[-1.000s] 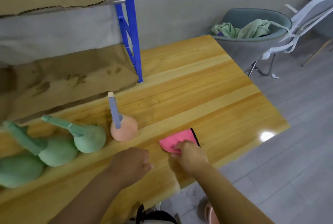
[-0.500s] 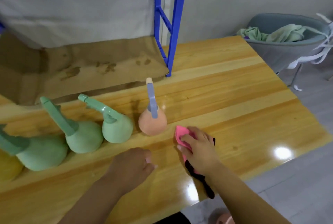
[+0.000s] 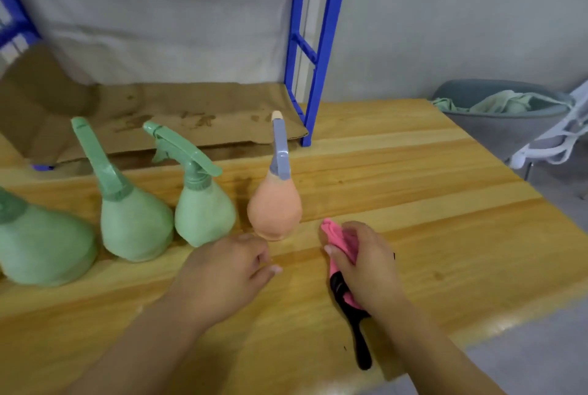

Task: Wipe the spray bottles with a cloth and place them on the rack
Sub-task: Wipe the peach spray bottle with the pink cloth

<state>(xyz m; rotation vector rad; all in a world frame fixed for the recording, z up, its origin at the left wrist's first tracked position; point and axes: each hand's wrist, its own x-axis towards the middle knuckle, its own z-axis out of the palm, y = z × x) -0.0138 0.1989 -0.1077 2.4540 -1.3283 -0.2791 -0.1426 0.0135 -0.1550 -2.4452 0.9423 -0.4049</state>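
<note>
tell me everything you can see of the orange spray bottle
The orange spray bottle has a pear-shaped body of what looks like matte peach plastic, narrowing to a grey-blue spray head with a pale beige nozzle tip. It stands upright on the wooden table, rightmost in the row, beside a green bottle. No hand holds it: the left hand lies just before its base; the right hand, gripping the pink cloth, is apart to its right.

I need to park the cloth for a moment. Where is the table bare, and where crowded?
Bare: the table right of the orange bottle, out to its edge by the grey chair; also the cardboard-lined rack shelf behind. Crowded: the left, where green bottles stand close together.
</note>
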